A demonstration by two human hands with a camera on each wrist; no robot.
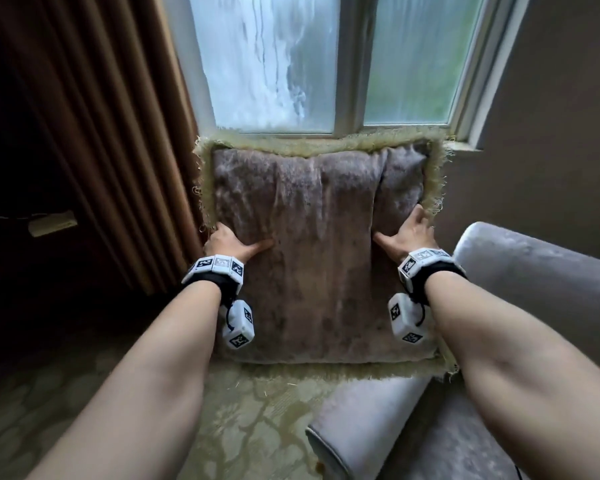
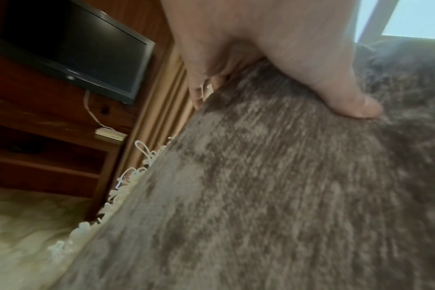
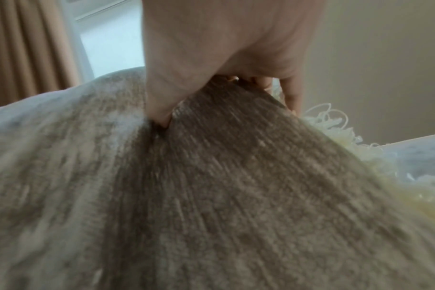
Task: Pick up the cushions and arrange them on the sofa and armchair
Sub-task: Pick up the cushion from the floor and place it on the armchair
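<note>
A large grey-brown velvet cushion point(image 1: 319, 251) with a pale yellow fringe is held up in the air in front of the window. My left hand point(image 1: 231, 242) grips its left edge, thumb pressed on the front face and fingers wrapped behind. On the opposite edge my right hand point(image 1: 407, 233) grips the same way. The left wrist view shows the thumb point(image 2: 355, 106) dug into the cushion point(image 2: 286, 196). In the right wrist view the thumb point(image 3: 159, 113) dents the cushion point(image 3: 211, 196), fingers curled behind the fringe. A grey velvet armchair point(image 1: 534, 271) stands at the lower right.
A brown curtain point(image 1: 111, 133) hangs at the left beside the frosted window point(image 1: 291, 64). A dark screen point(image 2: 70, 45) sits on a wooden shelf unit at the left. Patterned pale carpet point(image 1: 250, 417) covers the floor below. A beige wall point(image 1: 551, 133) is at the right.
</note>
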